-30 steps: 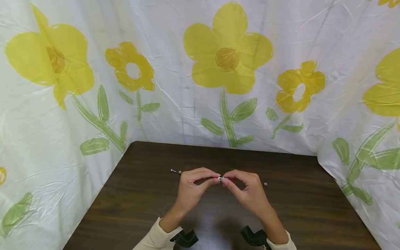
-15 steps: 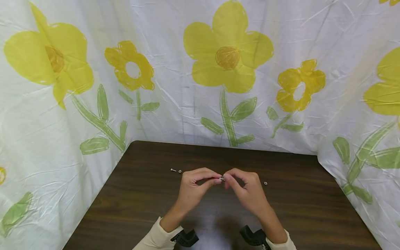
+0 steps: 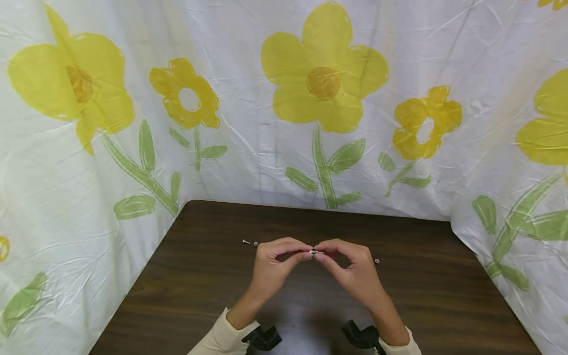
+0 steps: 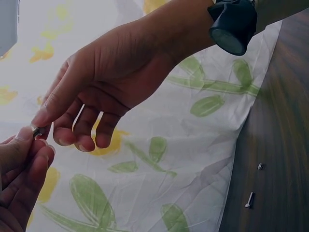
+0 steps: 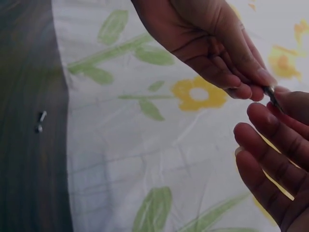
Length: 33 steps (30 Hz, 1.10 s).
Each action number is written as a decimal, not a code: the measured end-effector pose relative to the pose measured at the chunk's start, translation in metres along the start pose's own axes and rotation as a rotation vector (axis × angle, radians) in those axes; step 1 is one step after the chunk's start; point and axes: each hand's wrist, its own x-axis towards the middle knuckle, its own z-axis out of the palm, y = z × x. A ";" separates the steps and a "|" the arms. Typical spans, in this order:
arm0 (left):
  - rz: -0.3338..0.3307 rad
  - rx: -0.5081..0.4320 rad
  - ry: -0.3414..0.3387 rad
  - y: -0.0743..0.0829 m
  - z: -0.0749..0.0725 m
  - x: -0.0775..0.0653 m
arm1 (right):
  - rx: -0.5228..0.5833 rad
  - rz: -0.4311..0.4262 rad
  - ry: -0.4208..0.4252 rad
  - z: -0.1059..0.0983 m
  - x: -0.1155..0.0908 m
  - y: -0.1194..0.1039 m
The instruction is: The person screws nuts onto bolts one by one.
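Note:
Above the table, both hands meet at a small metal bolt (image 3: 317,252). My left hand (image 3: 276,264) pinches its head end between thumb and forefinger. The other left fingers hang loosely curled in the left wrist view. My right hand (image 3: 353,266) has thumb and forefinger on the bolt's shaft from the other side, and its remaining fingers are spread in the right wrist view. Much of the bolt (image 5: 273,98) is covered by the fingertips. Whether a nut sits on the shaft cannot be made out.
Left of the hands, a second bolt (image 3: 246,241) and a nut (image 3: 255,244) lie on the dark wooden table (image 3: 213,222). Another nut (image 3: 377,261) lies just right of my right hand. A white flowered curtain (image 3: 248,148) hangs around the table's back and sides.
My right thumb and forefinger closed over the bolt half a second ago, then shifted back apart, so more shaft shows now. My left hand stays nearly still; the loose parts have not moved.

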 end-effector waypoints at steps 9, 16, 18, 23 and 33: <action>-0.001 0.024 0.019 0.020 0.002 0.008 | -0.049 0.055 -0.019 0.005 -0.001 -0.001; -0.012 0.012 0.010 0.018 0.003 0.006 | -0.094 0.080 -0.012 0.007 -0.001 -0.002; -0.015 0.010 0.007 0.016 0.003 0.005 | -0.103 0.089 0.007 0.006 -0.001 -0.001; -0.011 0.017 0.020 0.019 0.002 0.007 | -0.077 0.075 0.035 0.004 -0.001 -0.001; -0.015 -0.011 0.027 0.030 0.001 0.011 | -0.043 -0.023 0.040 0.002 0.002 -0.002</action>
